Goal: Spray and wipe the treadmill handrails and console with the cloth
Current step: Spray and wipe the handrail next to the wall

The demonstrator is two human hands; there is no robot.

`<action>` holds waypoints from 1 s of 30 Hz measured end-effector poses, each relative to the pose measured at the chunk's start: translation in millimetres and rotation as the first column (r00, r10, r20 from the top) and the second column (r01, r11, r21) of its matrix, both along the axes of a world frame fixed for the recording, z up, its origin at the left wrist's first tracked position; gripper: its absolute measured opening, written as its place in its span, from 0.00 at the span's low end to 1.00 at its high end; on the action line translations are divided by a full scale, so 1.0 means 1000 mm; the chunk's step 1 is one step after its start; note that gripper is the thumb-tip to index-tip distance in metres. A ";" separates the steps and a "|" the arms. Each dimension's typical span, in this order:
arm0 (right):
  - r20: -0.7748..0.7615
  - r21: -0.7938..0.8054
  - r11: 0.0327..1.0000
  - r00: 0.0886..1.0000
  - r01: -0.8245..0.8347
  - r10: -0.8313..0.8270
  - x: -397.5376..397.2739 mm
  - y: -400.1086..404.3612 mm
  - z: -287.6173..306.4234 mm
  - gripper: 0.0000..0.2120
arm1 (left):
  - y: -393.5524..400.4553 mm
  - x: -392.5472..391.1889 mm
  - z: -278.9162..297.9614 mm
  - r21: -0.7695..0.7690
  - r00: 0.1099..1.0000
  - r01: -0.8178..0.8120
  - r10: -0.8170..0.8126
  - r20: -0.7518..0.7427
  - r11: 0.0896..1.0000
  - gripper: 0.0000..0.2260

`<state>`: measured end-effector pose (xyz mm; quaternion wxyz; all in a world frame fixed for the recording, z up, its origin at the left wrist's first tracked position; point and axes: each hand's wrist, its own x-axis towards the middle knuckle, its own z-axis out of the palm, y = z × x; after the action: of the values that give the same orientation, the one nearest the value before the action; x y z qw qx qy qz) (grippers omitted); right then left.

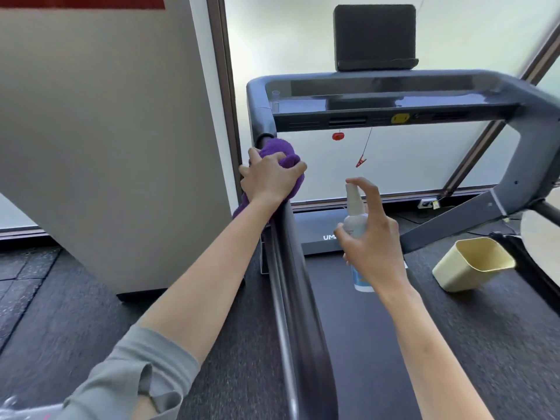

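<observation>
Here the left hand point(270, 177) is curled over a bunched purple terry cloth point(280, 153), gripping it and pressing it onto the dark grey left handrail point(298, 286) of the treadmill, at the handrail's far end just below the bend where it rises to the console. A loose tail of the cloth hangs down on the outer side of that handrail, under the wrist. The forearm lies along the handrail, with a grey sleeve point(136, 371) pushed up near the elbow.

The right hand point(374, 237) holds a small clear plastic spray bottle with a white nozzle and a blue label point(356, 228), just to the inner side of the handrail and above the black treadmill belt point(357, 344). Its fingers wrap the bottle's body and the index finger arches over the nozzle top; the nozzle faces toward the handrail and the cloth.

The long dark grey console point(394, 98) spans across beyond the handrail's far end, with a yellow oval button point(400, 118) on its front edge and a black tablet-like screen point(375, 36) standing above it. A red clip on a cord point(361, 161) dangles below the console. A pale yellow plastic tub point(472, 263) lies tilted on the floor, well across the belt from the handrail.
</observation>
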<state>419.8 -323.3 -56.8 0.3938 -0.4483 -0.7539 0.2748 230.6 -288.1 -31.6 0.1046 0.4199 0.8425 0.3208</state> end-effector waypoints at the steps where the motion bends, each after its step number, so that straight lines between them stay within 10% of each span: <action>1: -0.007 -0.003 1.000 1.000 0.009 -0.009 0.003 -0.002 -0.002 0.32 | -0.011 0.007 -0.003 0.008 1.000 0.001 0.000 -0.020 1.000 0.21; 17: -0.004 -0.010 1.000 1.000 0.015 -0.015 0.002 -0.007 -0.003 0.32 | 0.030 -0.010 0.006 -0.083 0.990 0.010 -0.022 -0.137 0.996 0.22; 30: -0.041 -0.014 1.000 0.999 0.008 -0.008 0.017 -0.035 -0.008 0.32 | -0.095 0.055 -0.018 0.082 0.985 0.150 -0.142 -0.094 0.985 0.15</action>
<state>436.4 -358.0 -64.8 0.4072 -0.4482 -0.7421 0.2874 286.0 -382.9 -49.3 0.0719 0.4985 0.7981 0.3307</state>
